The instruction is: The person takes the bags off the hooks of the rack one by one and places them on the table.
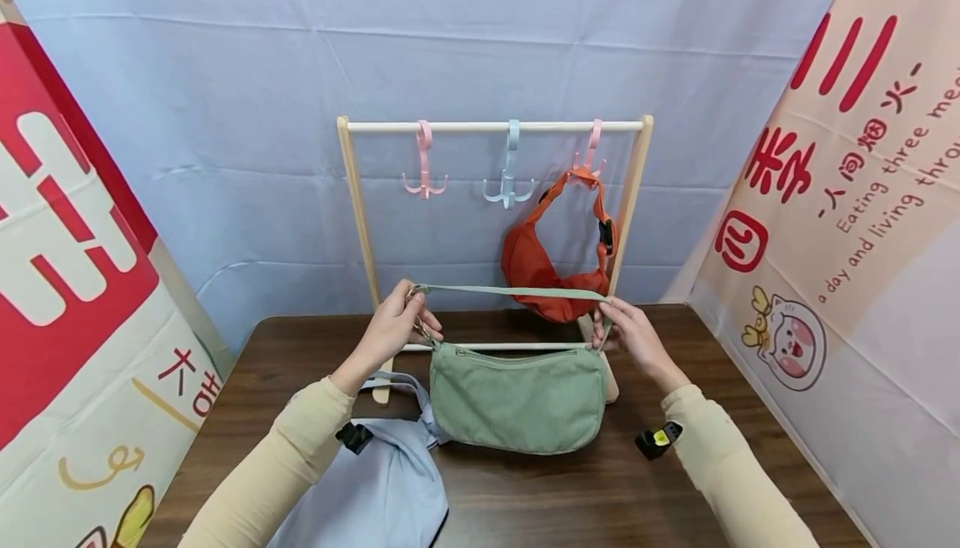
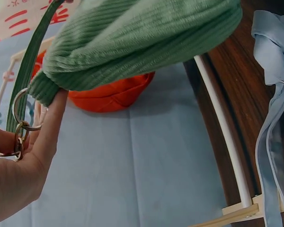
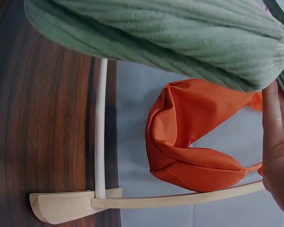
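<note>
Nearest, at lower left of the head view, a light-blue bag (image 1: 390, 481) lay on the dark wood table (image 1: 540, 498), partly behind the left sleeve. The green corduroy bag (image 1: 517, 402) sat at lower centre, in front of the rack (image 1: 357, 206); contact with the table could not be told. Left hand (image 1: 393, 327): pinched on the strap end by the metal rings (image 2: 22, 126). Right hand (image 1: 633, 335): thumb and fingers clamped on the strap (image 1: 510, 289) at its other end. Judgement — the two-ended grip served to spread the strap taut, level above the zip and apart from the body. Behind, right of centre, an orange bag (image 1: 532, 264) hung by its strap from the right pink hook (image 1: 592, 148); the blue hook (image 1: 510, 164) and left pink hook (image 1: 424, 160) bore nothing.
</note>
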Demonstrator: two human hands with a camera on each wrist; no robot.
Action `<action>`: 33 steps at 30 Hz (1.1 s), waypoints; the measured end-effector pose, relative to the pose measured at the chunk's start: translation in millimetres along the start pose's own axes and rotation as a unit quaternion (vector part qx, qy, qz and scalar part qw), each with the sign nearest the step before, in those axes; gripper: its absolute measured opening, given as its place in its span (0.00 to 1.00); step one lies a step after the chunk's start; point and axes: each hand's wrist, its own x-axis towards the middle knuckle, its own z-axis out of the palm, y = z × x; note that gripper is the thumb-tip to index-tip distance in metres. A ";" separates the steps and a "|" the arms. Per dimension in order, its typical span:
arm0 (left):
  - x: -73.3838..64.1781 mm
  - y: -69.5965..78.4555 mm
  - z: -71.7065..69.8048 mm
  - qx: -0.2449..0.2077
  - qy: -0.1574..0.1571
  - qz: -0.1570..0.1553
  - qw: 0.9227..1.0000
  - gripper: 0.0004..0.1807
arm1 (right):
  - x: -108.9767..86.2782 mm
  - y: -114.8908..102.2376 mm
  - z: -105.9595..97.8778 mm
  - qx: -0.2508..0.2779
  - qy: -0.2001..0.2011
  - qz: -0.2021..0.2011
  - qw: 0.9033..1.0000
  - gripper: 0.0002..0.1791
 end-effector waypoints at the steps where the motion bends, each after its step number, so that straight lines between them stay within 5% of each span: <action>1: -0.2 -1.0 0.1 -0.001 0.002 0.001 1.000 0.13 | -0.2 0.6 0.2 0.004 -0.004 0.001 1.000 0.21; 6: -0.9 -5.0 0.8 0.009 0.007 0.000 1.000 0.13 | -2.2 4.4 -0.4 0.018 -0.019 0.016 1.000 0.17; 26: -16.7 -15.1 11.4 -0.035 0.018 -0.091 0.995 0.12 | -10.2 18.1 -1.4 0.007 -0.056 0.083 0.995 0.17; 33: -25.9 -22.3 14.7 -0.013 0.032 -0.117 0.993 0.13 | -14.8 20.2 2.8 0.001 -0.054 0.113 0.992 0.17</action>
